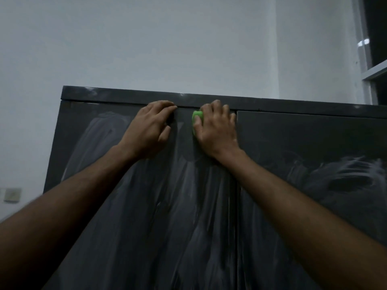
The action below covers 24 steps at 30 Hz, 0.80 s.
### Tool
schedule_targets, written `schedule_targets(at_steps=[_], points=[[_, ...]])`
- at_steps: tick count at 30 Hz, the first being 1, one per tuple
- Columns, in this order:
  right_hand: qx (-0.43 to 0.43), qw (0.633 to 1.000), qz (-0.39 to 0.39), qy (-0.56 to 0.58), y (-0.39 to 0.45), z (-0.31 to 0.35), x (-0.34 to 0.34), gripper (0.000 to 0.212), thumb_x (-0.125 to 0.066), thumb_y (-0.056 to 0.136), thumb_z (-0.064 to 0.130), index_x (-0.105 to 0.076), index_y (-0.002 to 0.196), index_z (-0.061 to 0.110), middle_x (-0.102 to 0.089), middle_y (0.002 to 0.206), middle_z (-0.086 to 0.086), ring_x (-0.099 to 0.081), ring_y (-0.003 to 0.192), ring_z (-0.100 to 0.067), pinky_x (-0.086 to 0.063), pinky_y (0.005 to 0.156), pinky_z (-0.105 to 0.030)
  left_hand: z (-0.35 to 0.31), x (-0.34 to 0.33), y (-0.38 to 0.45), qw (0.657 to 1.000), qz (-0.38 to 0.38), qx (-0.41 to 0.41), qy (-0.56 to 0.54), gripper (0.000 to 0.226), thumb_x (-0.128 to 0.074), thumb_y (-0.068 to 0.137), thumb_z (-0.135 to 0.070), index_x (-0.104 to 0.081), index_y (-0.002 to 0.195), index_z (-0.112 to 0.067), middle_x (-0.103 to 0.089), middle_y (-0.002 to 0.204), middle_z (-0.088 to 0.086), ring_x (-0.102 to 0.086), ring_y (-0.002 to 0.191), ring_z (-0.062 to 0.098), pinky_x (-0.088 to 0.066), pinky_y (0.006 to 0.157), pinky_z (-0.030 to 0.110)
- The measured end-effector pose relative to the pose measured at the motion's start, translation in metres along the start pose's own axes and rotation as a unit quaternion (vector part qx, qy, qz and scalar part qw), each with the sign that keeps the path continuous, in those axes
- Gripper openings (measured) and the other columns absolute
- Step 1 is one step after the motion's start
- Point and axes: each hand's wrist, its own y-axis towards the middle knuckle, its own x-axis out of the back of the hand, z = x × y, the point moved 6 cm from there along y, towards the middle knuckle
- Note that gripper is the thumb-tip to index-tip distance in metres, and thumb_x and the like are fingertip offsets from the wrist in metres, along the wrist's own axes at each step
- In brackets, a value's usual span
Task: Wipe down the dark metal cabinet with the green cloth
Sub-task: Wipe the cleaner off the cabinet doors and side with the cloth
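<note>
A tall dark metal cabinet (303, 139) fills the lower part of the view, its two doors streaked with pale wipe marks. My right hand (215, 130) presses a balled green cloth (197, 116) against the top of the left door, just under the top rim; only a small edge of the cloth shows past my fingers. My left hand (150, 128) rests beside it on the same door, its curled fingertips at the gap under the top rim. About a hand's width separates the two hands.
A plain white wall (167, 42) rises behind the cabinet. A window frame (368, 65) stands at the upper right. A wall switch plate (12, 194) sits low at the left, beside the cabinet's side.
</note>
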Motion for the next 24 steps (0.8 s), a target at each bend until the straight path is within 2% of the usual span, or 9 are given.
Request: schedule_targets(at_steps=[2, 5, 7, 11, 13, 15, 17, 19, 24], points=[[-0.001, 1.0, 0.01, 0.027, 0.002, 0.027, -0.004, 0.034, -0.039, 0.102, 0.042, -0.053, 0.116, 0.014, -0.049, 0.124, -0.014, -0.047, 0.109, -0.033, -0.039, 0.089, -0.048, 0.002, 0.002, 0.001, 1.0, -0.012, 0.019, 0.01, 0.07, -0.041, 0.086, -0.031, -0.049, 0.15, -0.004, -0.046, 0.154, 0.018, -0.04, 0.143, 0.035, -0.03, 0.121, 0.047], [0.131, 0.989, 0.059, 0.029, -0.03, 0.056, -0.011, 0.037, -0.041, 0.101, 0.045, -0.053, 0.121, 0.016, -0.048, 0.124, -0.013, -0.046, 0.107, -0.031, -0.044, 0.088, -0.05, 0.009, 0.007, 0.0, 0.999, -0.015, 0.037, 0.026, 0.074, -0.038, 0.086, -0.038, -0.046, 0.153, -0.005, -0.042, 0.156, 0.018, -0.035, 0.144, 0.036, -0.026, 0.122, 0.049], [0.171, 0.983, 0.067, 0.01, -0.04, 0.043, -0.007, 0.038, -0.041, 0.101, 0.047, -0.054, 0.119, 0.017, -0.049, 0.121, -0.011, -0.047, 0.104, -0.03, -0.044, 0.086, -0.05, 0.022, 0.015, -0.007, 0.998, -0.02, 0.036, 0.043, 0.078, -0.035, 0.086, -0.045, -0.044, 0.154, -0.006, -0.041, 0.155, 0.018, -0.035, 0.144, 0.036, -0.027, 0.122, 0.051], [0.026, 0.999, 0.024, 0.002, -0.003, 0.017, 0.001, 0.035, -0.041, 0.102, 0.043, -0.054, 0.117, 0.014, -0.049, 0.122, -0.013, -0.046, 0.109, -0.032, -0.041, 0.09, -0.047, 0.07, 0.038, -0.03, 0.996, -0.038, 0.033, 0.075, 0.077, -0.036, 0.091, -0.052, -0.045, 0.153, -0.006, -0.042, 0.153, 0.019, -0.036, 0.141, 0.038, -0.029, 0.119, 0.054], [-0.026, 0.999, 0.01, 0.019, 0.008, 0.04, -0.003, 0.034, -0.041, 0.102, 0.042, -0.053, 0.117, 0.014, -0.049, 0.125, -0.013, -0.046, 0.111, -0.033, -0.041, 0.091, -0.048, 0.1, 0.05, -0.043, 0.995, -0.043, 0.036, 0.088, 0.079, -0.037, 0.093, -0.058, -0.047, 0.151, -0.006, -0.043, 0.152, 0.019, -0.038, 0.14, 0.04, -0.029, 0.118, 0.054], [-0.005, 0.999, 0.022, 0.038, 0.0, 0.082, -0.016, 0.034, -0.041, 0.102, 0.043, -0.055, 0.116, 0.016, -0.05, 0.125, -0.013, -0.046, 0.111, -0.034, -0.041, 0.092, -0.049, 0.134, 0.064, -0.057, 0.992, -0.058, 0.04, 0.104, 0.08, -0.038, 0.094, -0.062, -0.049, 0.15, -0.006, -0.045, 0.151, 0.02, -0.042, 0.138, 0.041, -0.03, 0.117, 0.053], [0.065, 0.997, 0.03, 0.035, -0.021, 0.112, -0.023, 0.032, -0.045, 0.1, 0.044, -0.057, 0.112, 0.017, -0.052, 0.119, -0.012, -0.048, 0.105, -0.034, -0.042, 0.088, -0.049, 0.169, 0.077, -0.073, 0.99, -0.073, 0.053, 0.111, 0.081, -0.039, 0.095, -0.065, -0.048, 0.15, -0.006, -0.045, 0.152, 0.02, -0.043, 0.139, 0.041, -0.029, 0.117, 0.053], [0.081, 0.996, 0.021, 0.034, -0.029, 0.106, -0.02, 0.031, -0.048, 0.097, 0.044, -0.059, 0.11, 0.017, -0.053, 0.115, -0.012, -0.05, 0.101, -0.034, -0.043, 0.087, -0.05, 0.197, 0.08, -0.088, 0.991, -0.071, 0.063, 0.093, 0.084, -0.037, 0.096, -0.066, -0.044, 0.152, -0.005, -0.041, 0.156, 0.02, -0.04, 0.142, 0.041, -0.026, 0.12, 0.056], [-0.118, 0.992, -0.034, 0.028, 0.005, 0.072, -0.01, 0.034, -0.047, 0.101, 0.04, -0.058, 0.117, 0.013, -0.053, 0.124, -0.016, -0.048, 0.113, -0.038, -0.041, 0.093, -0.05, 0.212, 0.053, -0.105, 0.992, -0.084, 0.079, -0.048, 0.091, -0.038, 0.096, -0.064, -0.022, 0.163, -0.004, -0.013, 0.172, 0.015, -0.016, 0.159, 0.029, -0.017, 0.129, 0.047]])
